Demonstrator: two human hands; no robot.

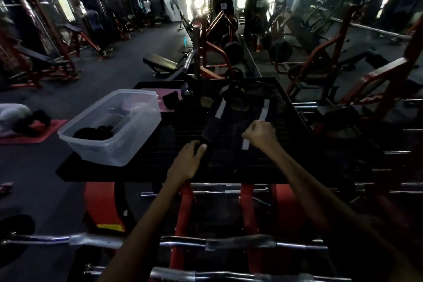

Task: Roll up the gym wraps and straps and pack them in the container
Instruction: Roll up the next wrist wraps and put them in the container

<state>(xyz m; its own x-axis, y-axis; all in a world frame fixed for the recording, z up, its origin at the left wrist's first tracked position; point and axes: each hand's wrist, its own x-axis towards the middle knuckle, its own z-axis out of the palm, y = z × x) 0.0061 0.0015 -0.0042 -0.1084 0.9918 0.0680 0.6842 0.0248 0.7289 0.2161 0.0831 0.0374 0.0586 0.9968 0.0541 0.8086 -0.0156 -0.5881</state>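
Two dark wraps lie lengthwise on a black table, running away from the person. The right hand (259, 131) pinches the near end of the right wrap (263, 111). The left hand (191, 158), fingers relaxed, touches the left wrap (211, 128). A clear container (109, 146) sits farther left.

Container (109, 126) sitting open-topped at the platform's (229, 162) left; straps (215, 119) lying mid-surface; near edge staying bare.
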